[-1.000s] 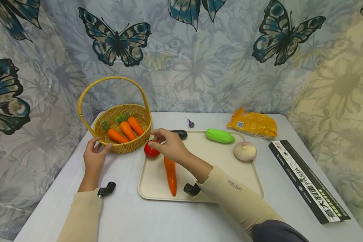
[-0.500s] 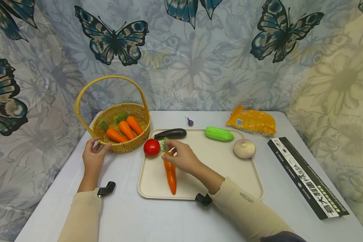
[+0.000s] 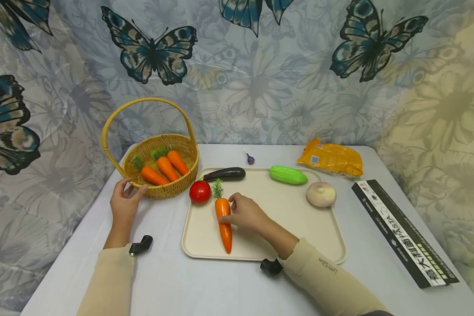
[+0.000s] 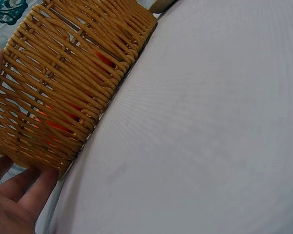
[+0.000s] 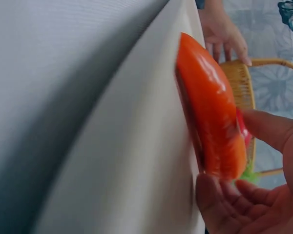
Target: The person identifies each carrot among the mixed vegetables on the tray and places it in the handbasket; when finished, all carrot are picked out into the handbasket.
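Note:
An orange carrot (image 3: 223, 210) with a green top lies on the beige tray (image 3: 284, 237). My right hand (image 3: 248, 213) is at it from the right, with the thumb across the carrot and the fingers along its far side. The right wrist view shows the carrot (image 5: 210, 107) between thumb and curled fingers, still against the tray. At the left stands a wicker basket (image 3: 170, 192) holding three carrots (image 3: 166, 169). My left hand (image 3: 124, 204) grips its near left rim. Thumb and fingers sit on opposite sides of the basket wall (image 4: 63, 83) in the left wrist view.
A tomato (image 3: 200, 192) sits on the tray's left edge, near an eggplant (image 3: 225, 174). A green cucumber-like vegetable (image 3: 288, 174) and a pale round bulb (image 3: 321, 194) are at its right. Beyond lie a small purple item (image 3: 250, 159), a yellow packet (image 3: 332, 159) and a long pasta box (image 3: 404, 232).
My right hand has come away from the tomato, moving right and toward me onto the carrot on the tray. The left hand stays on the basket.

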The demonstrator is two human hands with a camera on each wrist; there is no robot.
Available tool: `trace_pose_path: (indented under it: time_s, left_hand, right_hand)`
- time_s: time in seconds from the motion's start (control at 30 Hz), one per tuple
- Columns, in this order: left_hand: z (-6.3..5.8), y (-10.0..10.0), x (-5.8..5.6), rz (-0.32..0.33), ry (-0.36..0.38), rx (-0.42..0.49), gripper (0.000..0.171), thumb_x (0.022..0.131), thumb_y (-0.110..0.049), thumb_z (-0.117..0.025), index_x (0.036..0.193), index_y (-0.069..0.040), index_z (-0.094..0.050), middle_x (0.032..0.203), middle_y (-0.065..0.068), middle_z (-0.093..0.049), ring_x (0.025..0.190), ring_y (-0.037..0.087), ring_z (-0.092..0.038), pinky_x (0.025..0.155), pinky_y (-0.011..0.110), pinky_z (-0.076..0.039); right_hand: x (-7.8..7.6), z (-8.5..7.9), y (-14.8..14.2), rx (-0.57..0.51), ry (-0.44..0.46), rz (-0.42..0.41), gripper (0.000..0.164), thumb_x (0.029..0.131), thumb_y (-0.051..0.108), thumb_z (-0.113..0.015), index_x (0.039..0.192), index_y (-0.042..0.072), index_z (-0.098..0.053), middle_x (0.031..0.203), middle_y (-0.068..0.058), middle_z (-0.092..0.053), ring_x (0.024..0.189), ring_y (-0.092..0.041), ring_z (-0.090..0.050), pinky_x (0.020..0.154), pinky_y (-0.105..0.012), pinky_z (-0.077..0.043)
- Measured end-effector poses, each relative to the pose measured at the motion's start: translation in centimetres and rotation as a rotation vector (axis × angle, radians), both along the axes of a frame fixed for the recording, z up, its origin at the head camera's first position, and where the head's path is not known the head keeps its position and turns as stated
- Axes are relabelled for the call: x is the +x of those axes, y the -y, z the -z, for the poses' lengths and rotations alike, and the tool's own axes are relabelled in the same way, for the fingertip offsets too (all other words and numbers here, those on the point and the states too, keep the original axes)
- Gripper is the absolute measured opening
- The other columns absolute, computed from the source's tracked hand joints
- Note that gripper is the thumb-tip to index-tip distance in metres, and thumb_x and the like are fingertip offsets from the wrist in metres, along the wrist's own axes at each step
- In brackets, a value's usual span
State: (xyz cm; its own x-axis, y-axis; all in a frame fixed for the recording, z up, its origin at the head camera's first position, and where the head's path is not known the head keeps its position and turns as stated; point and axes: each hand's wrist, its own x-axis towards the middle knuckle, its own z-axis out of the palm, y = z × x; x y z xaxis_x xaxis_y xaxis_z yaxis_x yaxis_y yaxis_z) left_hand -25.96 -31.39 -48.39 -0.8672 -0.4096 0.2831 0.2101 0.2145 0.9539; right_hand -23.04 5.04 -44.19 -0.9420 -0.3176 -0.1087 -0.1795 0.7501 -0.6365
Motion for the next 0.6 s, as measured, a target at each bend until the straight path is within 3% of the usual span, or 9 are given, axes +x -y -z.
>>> trace_pose_path:
  time_s: [0.33,0.6]
  left_hand:
    - [0.0,-0.2,0.0,0.002,-0.014,0.002,0.059,0.083,-0.015,-0.08,0.131,0.001,-0.049,0.151,0.008,-0.035,0.129,0.033,-0.046,0.089,0.018,-0.049]
    - [0.1,0.1,-0.1,-0.004,-0.003,-0.021,0.06,0.083,-0.017,-0.079,0.132,0.0,-0.049,0.151,0.006,-0.036,0.129,0.03,-0.047,0.091,0.021,-0.049]
  right_hand:
    - [0.6,0.4,0.2,0.072,0.063,0.011,0.058,0.079,0.045,-0.076,0.115,0.003,-0.061,0.076,0.001,-0.06,0.068,-0.017,-0.055,0.061,-0.03,-0.046]
    - [1.1,-0.1,-0.4,-0.039,0.102,0.052,0.054,0.083,0.032,-0.074,0.124,0.002,-0.057,0.081,0.0,-0.062,0.067,-0.016,-0.058,0.06,-0.03,-0.049]
